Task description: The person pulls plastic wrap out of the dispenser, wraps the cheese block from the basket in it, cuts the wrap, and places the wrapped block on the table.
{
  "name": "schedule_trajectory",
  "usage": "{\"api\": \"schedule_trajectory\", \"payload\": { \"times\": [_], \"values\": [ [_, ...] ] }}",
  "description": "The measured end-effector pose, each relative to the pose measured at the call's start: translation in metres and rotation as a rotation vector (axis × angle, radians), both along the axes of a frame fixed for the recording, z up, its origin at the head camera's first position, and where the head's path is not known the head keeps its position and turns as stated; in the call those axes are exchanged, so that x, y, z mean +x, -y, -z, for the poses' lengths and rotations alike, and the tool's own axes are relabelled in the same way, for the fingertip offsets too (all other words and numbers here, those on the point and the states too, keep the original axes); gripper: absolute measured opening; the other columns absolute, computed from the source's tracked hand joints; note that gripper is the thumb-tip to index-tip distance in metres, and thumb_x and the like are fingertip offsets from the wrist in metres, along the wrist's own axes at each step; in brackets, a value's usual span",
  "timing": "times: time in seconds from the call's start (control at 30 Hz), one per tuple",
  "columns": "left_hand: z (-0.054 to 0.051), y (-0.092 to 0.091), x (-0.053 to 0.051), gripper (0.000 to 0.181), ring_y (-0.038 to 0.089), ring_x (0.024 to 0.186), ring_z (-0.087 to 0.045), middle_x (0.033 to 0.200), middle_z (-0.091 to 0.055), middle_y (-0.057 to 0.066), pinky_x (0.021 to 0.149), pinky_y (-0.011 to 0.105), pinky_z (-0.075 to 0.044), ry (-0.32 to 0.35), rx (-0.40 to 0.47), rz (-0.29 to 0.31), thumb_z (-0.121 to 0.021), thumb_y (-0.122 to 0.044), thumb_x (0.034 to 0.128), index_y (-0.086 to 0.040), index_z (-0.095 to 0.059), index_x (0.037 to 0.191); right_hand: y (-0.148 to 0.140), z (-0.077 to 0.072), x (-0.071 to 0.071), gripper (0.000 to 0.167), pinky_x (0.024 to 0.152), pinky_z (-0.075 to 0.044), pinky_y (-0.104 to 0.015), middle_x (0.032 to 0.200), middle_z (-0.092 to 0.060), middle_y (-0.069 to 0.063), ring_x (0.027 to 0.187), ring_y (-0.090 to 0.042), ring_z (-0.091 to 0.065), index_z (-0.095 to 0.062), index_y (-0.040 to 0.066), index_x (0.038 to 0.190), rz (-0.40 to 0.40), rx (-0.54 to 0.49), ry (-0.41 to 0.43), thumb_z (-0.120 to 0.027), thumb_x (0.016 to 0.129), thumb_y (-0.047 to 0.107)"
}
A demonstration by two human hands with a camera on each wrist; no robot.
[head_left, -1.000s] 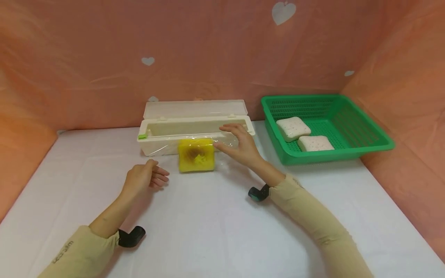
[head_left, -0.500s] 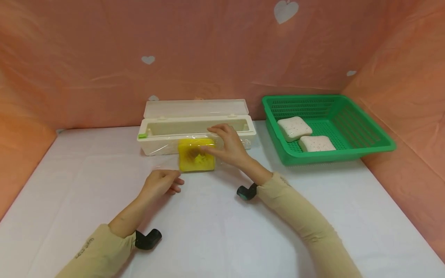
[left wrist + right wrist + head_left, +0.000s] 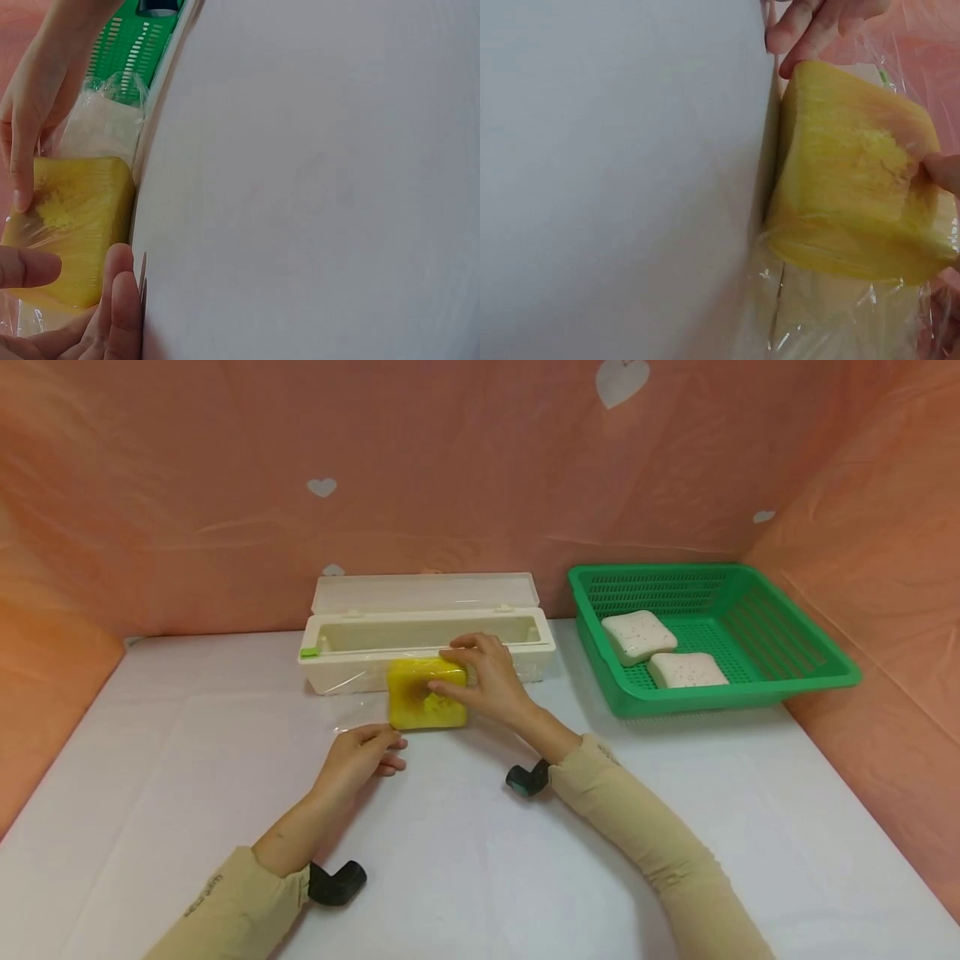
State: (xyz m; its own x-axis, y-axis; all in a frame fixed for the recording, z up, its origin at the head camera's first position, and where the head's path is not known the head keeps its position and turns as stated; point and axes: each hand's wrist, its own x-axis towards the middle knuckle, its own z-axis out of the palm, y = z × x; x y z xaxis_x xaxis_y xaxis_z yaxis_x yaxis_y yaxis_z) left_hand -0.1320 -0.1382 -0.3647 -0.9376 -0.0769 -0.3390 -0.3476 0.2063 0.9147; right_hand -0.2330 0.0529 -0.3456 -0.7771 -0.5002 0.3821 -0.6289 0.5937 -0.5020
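A yellow square block (image 3: 409, 693) with a brown patch stands in front of the white cling film dispenser (image 3: 345, 674). Clear cling film (image 3: 832, 307) covers the block and stretches to both sides. My right hand (image 3: 495, 687) pinches its right upper part, the thumb on the front face and the fingers over the top edge. My left hand (image 3: 358, 762) is at the block's lower left corner, fingers fairly straight. In the right wrist view, left fingertips (image 3: 789, 66) touch that corner. The left thumb (image 3: 34, 268) overlaps the block in the left wrist view; whether it touches is unclear.
The dispenser's lid (image 3: 423, 592) stands raised at the back, with a green piece (image 3: 310, 652) at its left end. To the right is a green basket (image 3: 750, 695) holding two speckled white square blocks (image 3: 639, 636). A pink-orange cloth (image 3: 450, 460) hangs behind the table.
My right hand has moved left from the film onto the yellow block and now pinches it. My left hand has moved right to the block's lower left corner. The block stays in place.
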Motion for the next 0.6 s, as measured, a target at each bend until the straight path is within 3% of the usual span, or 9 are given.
{"api": "schedule_trajectory", "payload": {
  "times": [0.27, 0.4, 0.5, 0.6],
  "values": [
    [0.000, -0.005, -0.001, 0.037, 0.003, 0.066, -0.064, 0.102, -0.069, 0.018, 0.064, 0.015, -0.053, -0.016, 0.053, -0.051, -0.051, -0.012, 0.0963, 0.015, -0.054, 0.123, -0.001, 0.002, 0.004, 0.041, 0.098, -0.038, -0.042, 0.119, -0.061, -0.013, 0.112, -0.028, -0.049, -0.070, 0.003, 0.112, -0.017, -0.033, -0.034, -0.078, 0.081, 0.028],
    [0.001, -0.007, -0.002, 0.037, 0.004, 0.071, -0.065, 0.101, -0.070, 0.019, 0.069, 0.016, -0.054, -0.034, 0.035, -0.067, -0.055, -0.014, 0.0954, 0.014, -0.056, 0.118, -0.003, 0.002, 0.008, 0.038, 0.098, -0.041, -0.040, 0.115, -0.062, -0.012, 0.111, -0.028, -0.051, -0.071, 0.003, 0.109, -0.012, -0.043, -0.018, -0.077, 0.081, 0.027],
    [0.002, -0.008, -0.003, 0.036, 0.005, 0.074, -0.065, 0.103, -0.069, 0.023, 0.072, 0.016, -0.053, -0.055, 0.001, -0.072, -0.058, -0.016, 0.0947, 0.013, -0.053, 0.115, -0.006, 0.002, 0.012, 0.036, 0.092, -0.045, -0.037, 0.107, -0.064, -0.012, 0.104, -0.027, -0.055, -0.071, 0.001, 0.103, 0.002, -0.039, 0.037, -0.076, 0.081, 0.029],
    [0.002, -0.008, -0.003, 0.034, 0.005, 0.076, -0.065, 0.104, -0.069, 0.024, 0.073, 0.015, -0.052, -0.056, -0.029, -0.085, -0.060, -0.018, 0.0940, 0.009, -0.050, 0.112, -0.010, 0.004, 0.014, 0.034, 0.082, -0.050, -0.033, 0.099, -0.065, -0.011, 0.093, -0.024, -0.058, -0.068, 0.001, 0.098, 0.018, -0.042, 0.160, -0.075, 0.083, 0.030]
  ]
}}
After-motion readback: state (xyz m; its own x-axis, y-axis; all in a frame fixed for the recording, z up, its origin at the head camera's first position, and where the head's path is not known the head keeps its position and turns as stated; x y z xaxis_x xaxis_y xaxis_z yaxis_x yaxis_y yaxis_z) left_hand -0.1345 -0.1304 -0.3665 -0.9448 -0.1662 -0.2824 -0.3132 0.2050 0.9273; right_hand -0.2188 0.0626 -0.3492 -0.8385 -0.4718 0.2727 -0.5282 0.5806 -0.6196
